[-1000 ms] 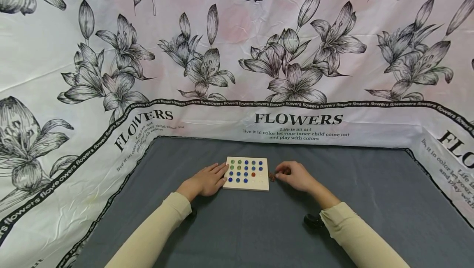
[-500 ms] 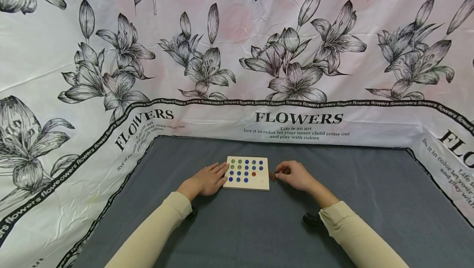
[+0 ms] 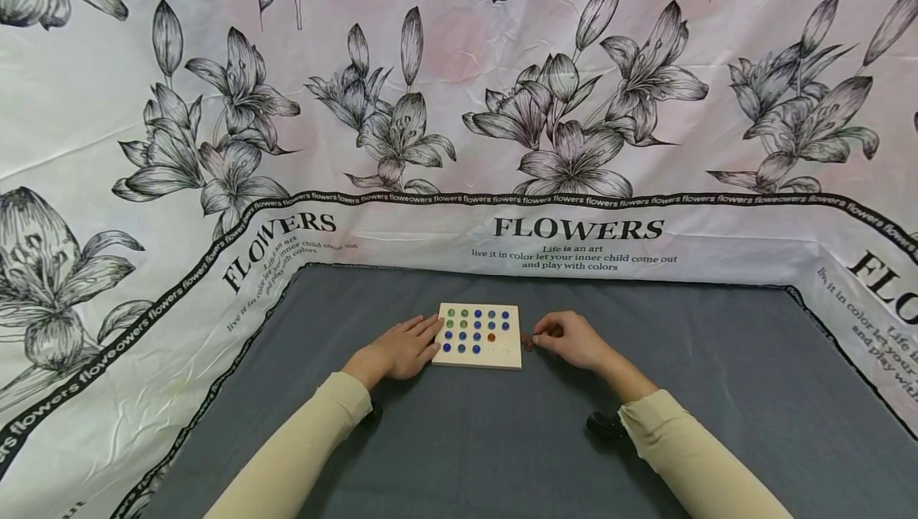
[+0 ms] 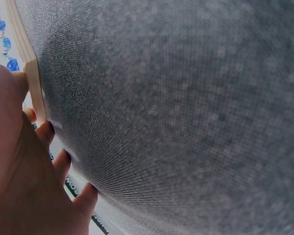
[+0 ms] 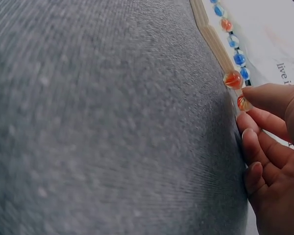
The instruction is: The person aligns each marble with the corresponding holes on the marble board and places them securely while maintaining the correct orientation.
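A pale wooden board [image 3: 495,361] lies flat on the dark grey cloth, with rows of glass marbles in its hollows. Green ones sit at the upper left, several blue marbles [image 3: 476,337] fill much of the rest, and one orange-red marble [image 3: 491,337] is in the third row. My left hand [image 3: 403,347] rests at the board's left edge, fingers spread, thumb against its side. Beyond the right edge, my right hand [image 3: 574,340] pinches an orange-streaked marble [image 5: 243,103] between thumb and forefinger. Another orange marble [image 5: 232,80] lies close beside the board.
Grey cloth [image 3: 459,439] covers the table around the board. Behind it rises a white sheet [image 3: 402,236] printed with flowers and lettering. A black object [image 3: 606,426] shows at the right wrist, beside the cream sleeve [image 3: 688,439].
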Motion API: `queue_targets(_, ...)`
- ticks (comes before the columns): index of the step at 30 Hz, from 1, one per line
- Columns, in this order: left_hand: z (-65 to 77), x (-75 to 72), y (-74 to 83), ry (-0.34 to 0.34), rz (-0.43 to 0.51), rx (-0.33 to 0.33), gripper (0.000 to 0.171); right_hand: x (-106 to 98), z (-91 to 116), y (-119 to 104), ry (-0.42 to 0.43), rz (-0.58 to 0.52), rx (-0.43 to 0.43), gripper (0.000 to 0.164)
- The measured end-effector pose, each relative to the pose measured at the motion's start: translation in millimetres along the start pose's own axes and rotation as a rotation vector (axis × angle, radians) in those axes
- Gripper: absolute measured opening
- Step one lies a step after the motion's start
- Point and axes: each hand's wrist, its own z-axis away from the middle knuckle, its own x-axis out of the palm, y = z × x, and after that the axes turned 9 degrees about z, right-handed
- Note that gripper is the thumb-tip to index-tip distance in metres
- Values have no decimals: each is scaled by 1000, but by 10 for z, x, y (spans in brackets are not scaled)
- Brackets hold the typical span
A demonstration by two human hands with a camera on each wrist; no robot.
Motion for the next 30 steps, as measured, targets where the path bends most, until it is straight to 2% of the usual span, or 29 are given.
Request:
queue_targets(9, 7, 5, 3, 9, -15, 9, 58, -32, -19, 46, -28, -96, 47, 16)
queue_targets(20, -19, 13, -6, 12, -11, 7, 59, -58, -22, 47, -35, -133, 64, 16)
queue_targets(30, -15, 17, -1, 14, -4, -1, 59, -82, -7, 44, -38, -145, 43, 17)
